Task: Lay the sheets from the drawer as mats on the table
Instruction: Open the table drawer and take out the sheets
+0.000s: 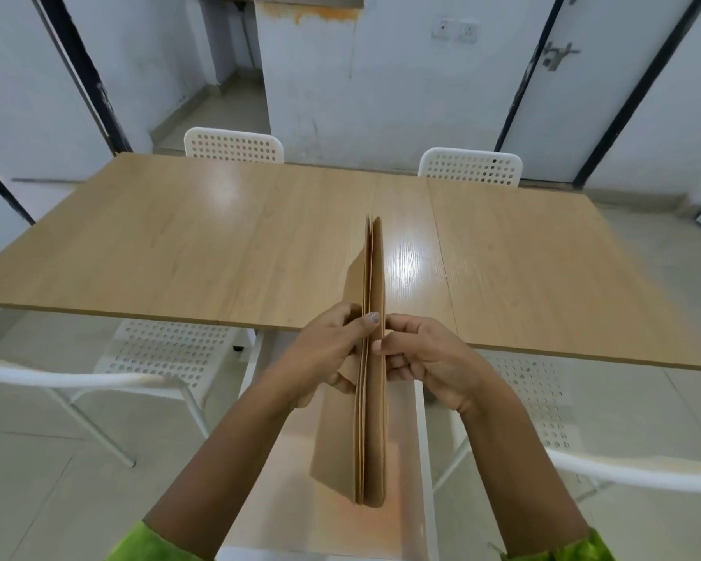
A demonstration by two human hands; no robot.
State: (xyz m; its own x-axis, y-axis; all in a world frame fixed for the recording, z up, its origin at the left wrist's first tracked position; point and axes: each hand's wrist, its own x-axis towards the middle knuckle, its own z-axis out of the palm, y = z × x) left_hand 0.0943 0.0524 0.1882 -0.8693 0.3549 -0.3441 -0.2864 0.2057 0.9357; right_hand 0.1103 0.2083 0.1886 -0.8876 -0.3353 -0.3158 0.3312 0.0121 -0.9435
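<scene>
— What could go wrong from here?

— The sheets (375, 358) stand on edge between the two hands, over the near edge of the surface (219, 244). The left hand (332, 350) pinches the stack, thumb on its top edge and fingers on its left face. The right hand (425, 358) grips the right face, fingers curled, thumb tip against the paper. If the person peels one off and the pinch loosens, I'd guess the rest fan out and drop to the floor below the hands.

— Anything else?

— Thin sheets cling, so two may come away as one, leaving a place short of a mat.

— How do the sheets look?

— Plain brown paper, several leaves pressed together, seen nearly edge-on. The leftmost leaf splays out from the stack, above and below the left hand. The lower end hangs beneath the wrists; the upper end reaches out beyond the fingers over the bare surface.

— And around them?

— White perforated chairs, one below and left of the left hand (167, 350), two well beyond the hands at the far side. No mat is laid yet.
</scene>
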